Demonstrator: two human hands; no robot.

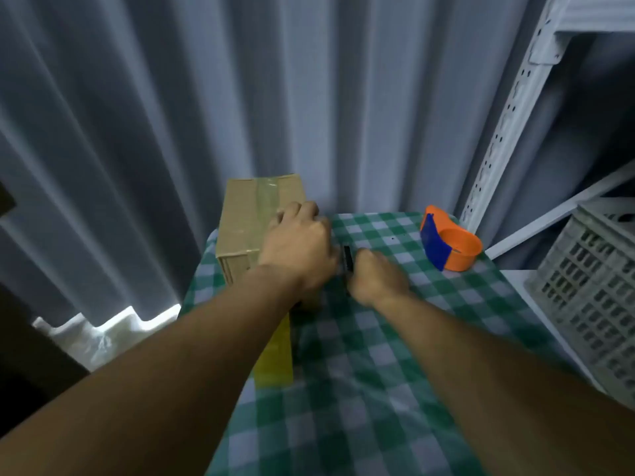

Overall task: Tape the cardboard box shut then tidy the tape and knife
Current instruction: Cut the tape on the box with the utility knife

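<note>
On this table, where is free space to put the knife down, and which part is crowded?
Bare cloth lies between the right hand and the orange tape dispenser, and across the near tablecloth between both forearms. It is crowded at the left: the cardboard box, the left hand and the knife.

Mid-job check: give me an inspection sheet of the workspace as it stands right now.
Surface: green checked tablecloth over a small table, wrinkled.
Job's things: cardboard box at the table's far left, clear tape along its top; orange tape dispenser at far right, standing apart; dark knife in the right hand; yellowish tape strip trailing toward the camera from under the left forearm.
Clutter: nothing seen.
Hands: left hand pressing on the box's near end; right hand closed on the knife, blurred.
Cables: nothing seen.
Surroundings: grey curtain behind; white shelving upright and grey crate on the right.
</note>
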